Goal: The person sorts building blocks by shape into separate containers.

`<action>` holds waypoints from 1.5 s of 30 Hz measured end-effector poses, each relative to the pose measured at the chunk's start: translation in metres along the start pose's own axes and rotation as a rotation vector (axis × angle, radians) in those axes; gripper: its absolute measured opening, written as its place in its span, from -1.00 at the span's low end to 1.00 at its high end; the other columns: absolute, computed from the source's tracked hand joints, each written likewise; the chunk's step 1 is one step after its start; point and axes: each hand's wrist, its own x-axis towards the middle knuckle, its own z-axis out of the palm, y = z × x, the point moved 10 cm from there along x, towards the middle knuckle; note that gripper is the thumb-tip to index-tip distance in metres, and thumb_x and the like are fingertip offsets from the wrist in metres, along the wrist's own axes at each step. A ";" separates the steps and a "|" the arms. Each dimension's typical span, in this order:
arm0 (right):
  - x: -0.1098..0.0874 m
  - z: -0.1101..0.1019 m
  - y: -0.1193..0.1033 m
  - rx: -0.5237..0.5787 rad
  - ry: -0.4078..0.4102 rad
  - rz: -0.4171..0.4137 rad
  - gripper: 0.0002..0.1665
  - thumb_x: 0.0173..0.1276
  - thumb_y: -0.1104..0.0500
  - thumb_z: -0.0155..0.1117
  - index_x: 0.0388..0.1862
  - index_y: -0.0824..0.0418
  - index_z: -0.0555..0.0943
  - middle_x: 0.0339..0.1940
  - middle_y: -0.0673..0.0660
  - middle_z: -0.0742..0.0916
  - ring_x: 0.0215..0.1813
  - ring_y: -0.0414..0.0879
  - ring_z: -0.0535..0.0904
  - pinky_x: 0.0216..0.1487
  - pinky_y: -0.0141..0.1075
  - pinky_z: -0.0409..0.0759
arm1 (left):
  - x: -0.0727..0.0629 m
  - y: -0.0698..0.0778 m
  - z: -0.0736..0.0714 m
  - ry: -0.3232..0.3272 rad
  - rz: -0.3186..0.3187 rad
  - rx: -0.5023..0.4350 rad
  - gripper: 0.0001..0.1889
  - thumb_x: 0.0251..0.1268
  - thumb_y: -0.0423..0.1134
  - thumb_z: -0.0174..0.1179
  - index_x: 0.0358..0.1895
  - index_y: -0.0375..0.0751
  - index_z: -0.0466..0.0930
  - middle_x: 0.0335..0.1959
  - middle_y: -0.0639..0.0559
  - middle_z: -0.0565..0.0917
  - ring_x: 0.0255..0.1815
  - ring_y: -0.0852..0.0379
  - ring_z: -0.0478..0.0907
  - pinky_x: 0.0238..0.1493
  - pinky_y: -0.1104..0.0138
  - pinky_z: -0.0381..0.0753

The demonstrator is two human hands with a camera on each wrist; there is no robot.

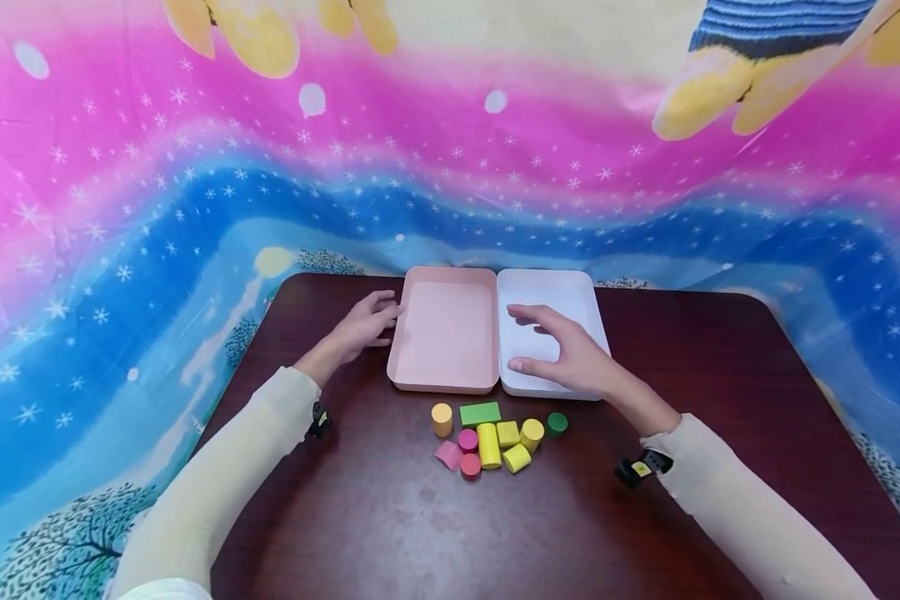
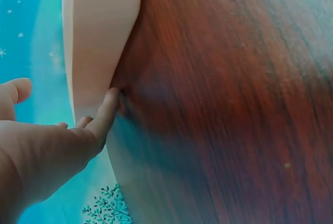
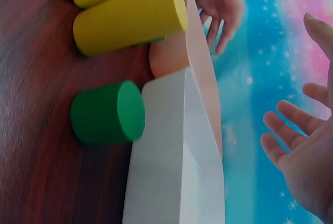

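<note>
My left hand point(image 1: 365, 323) is at the left side of the pink tray point(image 1: 450, 386), its fingers loosely extended. In the left wrist view, a fingertip of that hand appears to touch the tray's outer wall point(image 2: 101, 31). Over the white tray point(image 1: 555, 292) hovers my right hand point(image 1: 570, 354), thumb and fingers spread apart with nothing between them. The right wrist view shows this hand's palm and bent fingers point(image 3: 296, 117) away from the white tray's wall point(image 3: 156, 146). Both trays stand side by side, touching or nearly so.
In front of the trays lie an orange cylinder point(image 1: 442, 419), a green rectangular block point(image 1: 480, 414), a pink block point(image 1: 448, 454), a red cylinder point(image 1: 470, 466), a magenta cylinder point(image 1: 468, 441), several yellow blocks point(image 1: 489, 446) and a green cylinder point(image 1: 557, 424). Patterned cloth point(image 1: 450, 192) hangs behind the table.
</note>
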 end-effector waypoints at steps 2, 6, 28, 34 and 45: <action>0.002 0.004 -0.004 0.023 -0.007 -0.021 -0.04 0.38 -0.06 0.56 0.65 0.06 0.35 0.54 0.08 0.52 0.51 0.03 0.46 0.52 0.11 0.43 | 0.001 -0.002 0.000 0.002 0.011 0.027 -0.31 0.71 -0.09 0.06 0.71 -0.17 0.03 0.64 -0.20 0.25 0.55 -0.21 0.37 0.35 -0.13 0.58; 0.004 0.014 -0.010 0.113 -0.028 -0.048 -0.11 0.40 0.05 0.55 0.63 0.13 0.37 0.54 0.11 0.53 0.50 0.07 0.48 0.50 0.14 0.43 | 0.001 -0.004 0.000 0.004 0.022 0.044 -0.35 0.72 -0.13 0.03 0.70 -0.17 0.07 0.63 -0.19 0.28 0.53 -0.17 0.40 0.32 -0.11 0.61; 0.004 0.062 -0.035 0.246 -0.111 -0.078 -0.19 0.38 0.07 0.56 0.54 0.07 0.45 0.46 0.00 0.59 0.43 0.03 0.51 0.44 0.10 0.51 | 0.002 -0.008 0.004 -0.036 -0.081 -0.047 -0.38 0.68 -0.22 0.04 0.67 -0.21 0.13 0.48 -0.28 0.44 0.47 -0.22 0.46 0.31 -0.15 0.60; 0.007 0.073 -0.043 0.240 -0.136 -0.101 -0.19 0.36 0.03 0.59 0.53 0.02 0.47 0.42 0.00 0.60 0.41 0.06 0.54 0.38 0.11 0.57 | 0.002 -0.011 0.003 -0.046 -0.078 -0.009 -0.40 0.66 -0.27 0.03 0.66 -0.17 0.18 0.40 -0.27 0.50 0.41 -0.20 0.51 0.26 -0.13 0.64; 0.008 0.098 -0.048 0.294 -0.196 -0.064 -0.24 0.34 -0.01 0.61 0.47 -0.10 0.51 0.33 -0.01 0.62 0.35 0.15 0.58 0.35 0.15 0.59 | 0.002 -0.013 0.005 -0.048 -0.083 0.011 -0.40 0.61 -0.29 0.03 0.64 -0.15 0.23 0.38 -0.27 0.52 0.37 -0.19 0.53 0.24 -0.08 0.66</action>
